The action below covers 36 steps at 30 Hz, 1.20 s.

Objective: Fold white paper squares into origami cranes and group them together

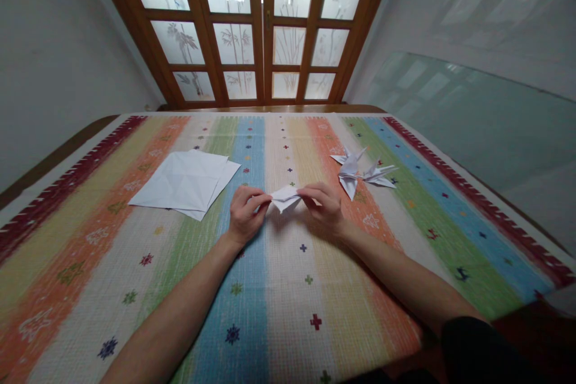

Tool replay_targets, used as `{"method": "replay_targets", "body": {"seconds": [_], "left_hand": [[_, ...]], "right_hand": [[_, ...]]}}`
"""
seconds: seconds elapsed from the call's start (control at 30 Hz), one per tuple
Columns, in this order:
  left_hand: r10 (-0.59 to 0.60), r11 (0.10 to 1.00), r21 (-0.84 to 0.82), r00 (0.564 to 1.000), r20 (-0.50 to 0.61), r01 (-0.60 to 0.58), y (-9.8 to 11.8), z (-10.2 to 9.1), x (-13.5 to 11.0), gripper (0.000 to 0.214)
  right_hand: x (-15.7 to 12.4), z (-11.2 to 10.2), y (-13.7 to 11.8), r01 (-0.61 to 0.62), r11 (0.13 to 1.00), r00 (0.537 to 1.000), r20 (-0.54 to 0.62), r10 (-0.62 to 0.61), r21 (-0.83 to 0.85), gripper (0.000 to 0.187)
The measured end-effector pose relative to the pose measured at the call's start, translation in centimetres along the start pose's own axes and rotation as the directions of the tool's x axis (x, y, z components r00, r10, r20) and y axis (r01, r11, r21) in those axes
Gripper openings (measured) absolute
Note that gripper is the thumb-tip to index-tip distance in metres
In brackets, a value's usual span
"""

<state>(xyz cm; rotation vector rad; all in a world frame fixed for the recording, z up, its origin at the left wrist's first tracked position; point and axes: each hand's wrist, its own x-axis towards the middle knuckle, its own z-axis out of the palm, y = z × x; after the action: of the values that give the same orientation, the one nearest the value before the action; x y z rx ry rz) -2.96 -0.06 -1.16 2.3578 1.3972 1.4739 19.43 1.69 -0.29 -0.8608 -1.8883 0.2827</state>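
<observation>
A small piece of folded white paper (285, 197) is held just above the middle of the table, between both hands. My left hand (247, 211) pinches its left corner between thumb and fingers. On the opposite side, my right hand (323, 207) grips the right corner, with the fingers closed on it. The folded paper points downward in the middle, towards me. Its exact folds are too small to make out.
Flat white paper sheets (180, 179) with crease lines lie in a stack to the left. Folded white paper cranes (351, 169) sit close together on the right. A striped, patterned tablecloth (288, 312) covers the table. Wooden doors with glass panes (265, 42) stand beyond it.
</observation>
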Motion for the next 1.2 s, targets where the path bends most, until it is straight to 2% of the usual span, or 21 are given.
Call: {"method": "replay_targets", "body": {"seconds": [0.1, 0.27, 0.4, 0.5, 0.57, 0.67, 0.73, 0.77, 0.9, 1.0, 1.07, 1.2], "left_hand": [[0.074, 0.996, 0.042, 0.996, 0.047, -0.076, -0.2, -0.3, 0.1, 0.020], [0.099, 0.992, 0.060, 0.971, 0.218, -0.115, -0.5, -0.3, 0.1, 0.018], [0.113, 0.986, 0.102, 0.975, 0.192, -0.134, -0.4, -0.3, -0.1, 0.018], [0.117, 0.976, 0.153, 0.965, 0.233, -0.155, -0.3, -0.4, 0.1, 0.018], [0.131, 0.970, 0.152, 0.936, 0.326, -0.189, -0.3, -0.5, 0.2, 0.017], [0.163, 0.967, 0.091, 0.853, 0.496, -0.238, -0.2, -0.4, 0.5, 0.016], [0.156, 0.973, 0.056, 0.814, 0.559, -0.224, -0.2, -0.2, 0.6, 0.017], [0.145, 0.977, 0.047, 0.809, 0.569, -0.208, -0.2, -0.2, 0.6, 0.017], [0.069, 0.986, 0.092, 0.846, 0.529, -0.138, -0.5, 0.3, 0.6, 0.014], [-0.036, 0.981, 0.186, 0.874, 0.485, -0.062, -0.7, 0.5, 0.8, 0.018], [-0.084, 0.977, 0.211, 0.877, 0.473, -0.020, -0.9, 0.6, 0.9, 0.025], [-0.116, 0.984, 0.172, 0.878, 0.465, 0.039, -1.3, 0.7, 1.1, 0.026]], "right_hand": [[-0.4, -0.1, 0.5, 0.054, 0.998, 0.997, 0.061, -0.052, -0.033, 0.019], [-1.0, -0.5, 1.2, 0.079, 0.990, 0.992, 0.110, -0.066, -0.114, 0.019], [-1.2, -0.7, 1.6, 0.156, 0.974, 0.986, 0.089, -0.143, -0.166, 0.023], [-1.1, -0.8, 1.8, 0.187, 0.965, 0.976, 0.147, -0.162, -0.182, 0.023], [-1.0, -0.8, 1.7, 0.175, 0.967, 0.962, 0.240, -0.128, -0.183, 0.020], [-0.8, -0.6, 1.4, 0.162, 0.980, 0.900, 0.425, -0.097, -0.120, 0.014], [-0.8, -0.4, 1.1, 0.127, 0.987, 0.866, 0.497, -0.063, -0.097, 0.017], [-0.7, -0.3, 1.0, 0.095, 0.990, 0.862, 0.507, -0.027, -0.107, 0.018], [-0.6, 0.2, 0.6, -0.061, 0.963, 0.886, 0.430, 0.173, -0.262, 0.007], [-0.6, 0.7, 0.4, -0.150, 0.903, 0.904, 0.315, 0.290, -0.402, 0.016], [-0.7, 0.9, 0.4, -0.175, 0.881, 0.906, 0.278, 0.319, -0.440, 0.021], [-0.9, 1.3, 0.2, -0.204, 0.884, 0.893, 0.289, 0.344, -0.421, 0.019]]}}
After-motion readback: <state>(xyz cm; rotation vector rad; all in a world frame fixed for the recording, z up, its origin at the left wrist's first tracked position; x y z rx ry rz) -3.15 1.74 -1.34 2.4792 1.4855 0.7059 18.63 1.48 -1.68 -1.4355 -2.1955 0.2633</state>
